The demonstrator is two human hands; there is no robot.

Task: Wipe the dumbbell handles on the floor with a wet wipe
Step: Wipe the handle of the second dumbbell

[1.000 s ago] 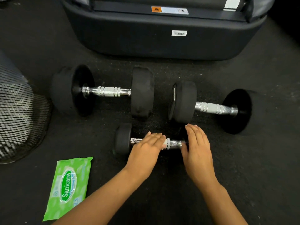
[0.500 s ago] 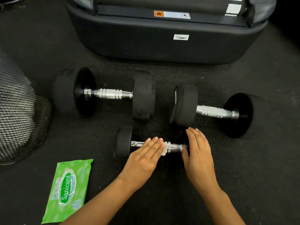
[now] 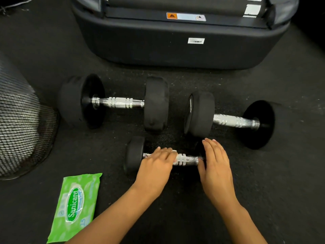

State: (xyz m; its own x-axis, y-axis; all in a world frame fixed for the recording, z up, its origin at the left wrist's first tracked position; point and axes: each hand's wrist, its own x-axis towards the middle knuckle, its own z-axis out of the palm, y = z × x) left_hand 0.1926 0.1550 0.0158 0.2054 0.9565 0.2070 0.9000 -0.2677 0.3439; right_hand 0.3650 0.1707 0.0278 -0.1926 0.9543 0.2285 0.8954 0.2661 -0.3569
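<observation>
**Spotter:** Where's the work happening?

**Me:** On the small dumbbell (image 3: 168, 156), the one nearest me on the floor (image 3: 263, 191), in front of the two big ones. My left hand (image 3: 156, 166) lies flat over the left part of its handle (image 3: 187, 159), fingers together. A sliver of white at my fingertips is, I judge, the wet wipe (image 3: 174, 156) pressed underneath. My right hand (image 3: 215, 165) is flat and holds nothing; it rests over the right weight, steadying it.

**Spotter:** How far along?

**Me:** Early, I'd say. I'm on the first handle, and only its left part is covered. The right part is bare chrome. The left large dumbbell (image 3: 112, 103) and right large dumbbell (image 3: 228, 119) lie beyond it, nothing touching them. I can't tell clean from unclean on that shiny metal.

**Spotter:** Anything hidden?

**Me:** Most of the wipe, so I can't tell its size or fold. The small dumbbell's right weight is almost wholly under my hand. The green wipes pack (image 3: 77, 206) lies towards the floor's near-left; whether it's sealed I can't make out. A mesh object (image 3: 22, 131) is cut off at the left, a dark machine base (image 3: 175, 43) at the far edge.
</observation>
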